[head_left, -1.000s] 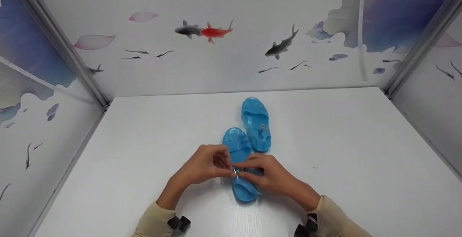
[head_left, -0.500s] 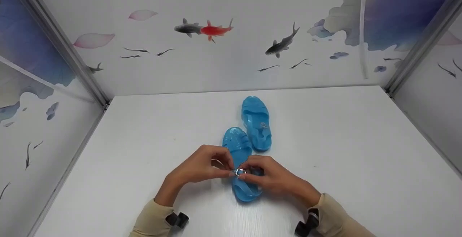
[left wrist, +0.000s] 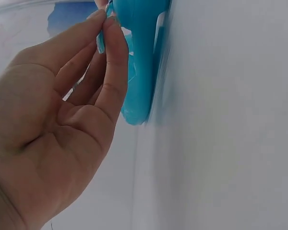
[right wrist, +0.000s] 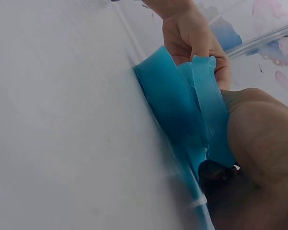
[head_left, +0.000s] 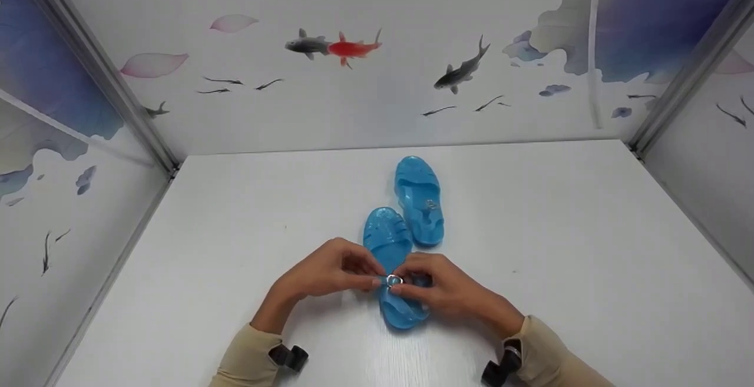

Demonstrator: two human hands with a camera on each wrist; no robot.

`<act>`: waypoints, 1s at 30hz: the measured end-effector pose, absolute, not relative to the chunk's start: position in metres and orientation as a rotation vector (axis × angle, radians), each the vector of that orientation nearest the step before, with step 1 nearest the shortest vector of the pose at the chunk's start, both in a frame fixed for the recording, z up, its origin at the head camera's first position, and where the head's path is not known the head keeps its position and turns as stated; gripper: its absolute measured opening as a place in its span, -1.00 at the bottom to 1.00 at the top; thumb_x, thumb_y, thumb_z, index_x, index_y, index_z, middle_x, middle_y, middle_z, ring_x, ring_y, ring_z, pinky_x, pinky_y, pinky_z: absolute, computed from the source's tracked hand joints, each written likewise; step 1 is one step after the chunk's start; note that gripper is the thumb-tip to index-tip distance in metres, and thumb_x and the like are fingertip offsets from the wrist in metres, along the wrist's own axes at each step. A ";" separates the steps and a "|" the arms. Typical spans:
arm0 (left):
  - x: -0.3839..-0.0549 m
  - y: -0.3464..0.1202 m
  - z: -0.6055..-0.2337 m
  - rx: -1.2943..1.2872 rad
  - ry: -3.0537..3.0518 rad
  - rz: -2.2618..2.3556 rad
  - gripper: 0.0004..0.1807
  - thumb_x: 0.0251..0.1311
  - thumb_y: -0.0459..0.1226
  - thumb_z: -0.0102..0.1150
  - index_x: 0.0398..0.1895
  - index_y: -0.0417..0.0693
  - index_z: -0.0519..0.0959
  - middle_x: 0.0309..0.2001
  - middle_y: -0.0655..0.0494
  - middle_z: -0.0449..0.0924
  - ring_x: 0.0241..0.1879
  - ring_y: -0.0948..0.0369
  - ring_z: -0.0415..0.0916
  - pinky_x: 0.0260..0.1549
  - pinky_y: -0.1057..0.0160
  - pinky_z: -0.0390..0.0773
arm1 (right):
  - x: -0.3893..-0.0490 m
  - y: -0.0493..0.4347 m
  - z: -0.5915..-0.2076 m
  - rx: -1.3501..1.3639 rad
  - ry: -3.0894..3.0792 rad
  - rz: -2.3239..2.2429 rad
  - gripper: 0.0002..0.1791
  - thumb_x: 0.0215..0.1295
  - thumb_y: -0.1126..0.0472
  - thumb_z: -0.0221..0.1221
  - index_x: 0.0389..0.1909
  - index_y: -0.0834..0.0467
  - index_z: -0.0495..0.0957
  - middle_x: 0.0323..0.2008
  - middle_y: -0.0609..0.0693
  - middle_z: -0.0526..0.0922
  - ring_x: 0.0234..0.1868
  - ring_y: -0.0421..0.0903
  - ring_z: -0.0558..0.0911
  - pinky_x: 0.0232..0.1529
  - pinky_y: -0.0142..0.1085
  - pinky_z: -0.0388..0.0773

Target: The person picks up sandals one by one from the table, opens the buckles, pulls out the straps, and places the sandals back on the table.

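Note:
Two blue jelly sandals lie on the table in the head view. The nearer sandal (head_left: 386,231) has its toe pointing away from me, and both hands meet over its strap. My left hand (head_left: 330,269) pinches the end of the blue strap (left wrist: 101,43) between thumb and index finger. From the other side, my right hand (head_left: 442,284) holds the silver buckle (head_left: 394,281) with thumb and fingertips. In the right wrist view, the sandal's heel (right wrist: 168,96) and the raised strap band (right wrist: 212,110) show beside that hand. Fingers partly hide the buckle.
The farther sandal (head_left: 418,198) lies just behind and right of the nearer one, close to touching it. White table (head_left: 559,228) surrounds them. A back wall (head_left: 383,110) printed with fish and side panels enclose the table.
The buckle turned from edge-on to face-up between the fingertips and shows more clearly. My left fingertips shifted slightly right along the strap. Both sandals stay in place.

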State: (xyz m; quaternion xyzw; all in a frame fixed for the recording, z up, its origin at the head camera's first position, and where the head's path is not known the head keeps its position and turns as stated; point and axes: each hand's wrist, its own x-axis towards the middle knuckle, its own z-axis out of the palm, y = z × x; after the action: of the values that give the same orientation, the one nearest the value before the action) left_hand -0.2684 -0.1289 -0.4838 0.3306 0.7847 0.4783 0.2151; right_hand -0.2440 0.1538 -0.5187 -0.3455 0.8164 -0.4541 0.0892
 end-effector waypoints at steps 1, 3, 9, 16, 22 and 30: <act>-0.268 -0.128 -0.484 0.914 2.175 1.333 -0.85 0.37 -0.16 0.49 -0.04 0.19 0.84 -0.14 0.25 0.86 -0.22 0.24 0.77 -0.12 0.27 0.79 | -0.244 0.154 -0.519 -1.021 2.429 -1.347 -0.78 0.52 -0.11 0.33 0.02 -0.16 0.78 -0.25 -0.22 0.71 -0.20 -0.30 0.56 -0.19 -0.46 0.50; -0.267 -0.127 -0.485 0.911 2.174 1.344 -0.86 0.37 -0.16 0.49 -0.06 0.19 0.85 -0.17 0.24 0.86 -0.25 0.24 0.77 -0.17 0.29 0.79 | -0.244 0.154 -0.519 -1.011 2.432 -1.344 -0.78 0.51 -0.12 0.34 0.03 -0.16 0.79 -0.26 -0.22 0.70 -0.20 -0.29 0.56 -0.19 -0.45 0.50; -0.265 -0.124 -0.487 0.902 2.197 1.347 -0.88 0.37 -0.17 0.49 -0.08 0.15 0.86 -0.24 0.16 0.86 -0.33 0.27 0.73 -0.27 0.34 0.75 | -0.243 0.155 -0.521 -0.996 2.434 -1.353 -0.78 0.50 -0.09 0.35 0.03 -0.14 0.79 -0.25 -0.20 0.71 -0.20 -0.27 0.57 -0.19 -0.45 0.51; -0.263 -0.120 -0.486 0.905 2.240 1.322 -0.90 0.37 -0.21 0.49 -0.10 0.10 0.85 -0.28 0.15 0.83 -0.35 0.28 0.70 -0.28 0.37 0.74 | -0.243 0.154 -0.525 -1.050 2.460 -1.398 -0.78 0.49 -0.08 0.37 0.04 -0.14 0.80 -0.23 -0.21 0.75 -0.19 -0.28 0.58 -0.17 -0.44 0.57; -0.264 -0.121 -0.486 0.897 2.219 1.340 -0.87 0.34 -0.23 0.51 -0.09 0.05 0.83 -0.19 0.14 0.86 -0.25 0.21 0.80 -0.17 0.32 0.79 | -0.242 0.153 -0.524 -1.017 2.440 -1.432 -0.79 0.48 -0.08 0.37 0.04 -0.18 0.80 -0.26 -0.20 0.73 -0.22 -0.29 0.57 -0.21 -0.46 0.54; -0.265 -0.121 -0.488 0.902 2.214 1.330 -0.82 0.31 -0.17 0.55 -0.07 0.08 0.81 -0.14 0.17 0.85 -0.15 0.25 0.80 -0.05 0.30 0.79 | -0.245 0.155 -0.525 -0.956 2.419 -1.463 -0.81 0.47 0.00 0.40 0.01 -0.11 0.82 -0.29 -0.13 0.74 -0.25 -0.26 0.58 -0.22 -0.46 0.55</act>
State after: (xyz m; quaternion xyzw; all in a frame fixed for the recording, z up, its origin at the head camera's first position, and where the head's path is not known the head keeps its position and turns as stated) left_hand -0.2653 -0.1206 -0.4876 0.3231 0.7927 0.4760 0.2015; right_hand -0.2449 0.1550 -0.5253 -0.3194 0.8082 -0.4885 0.0785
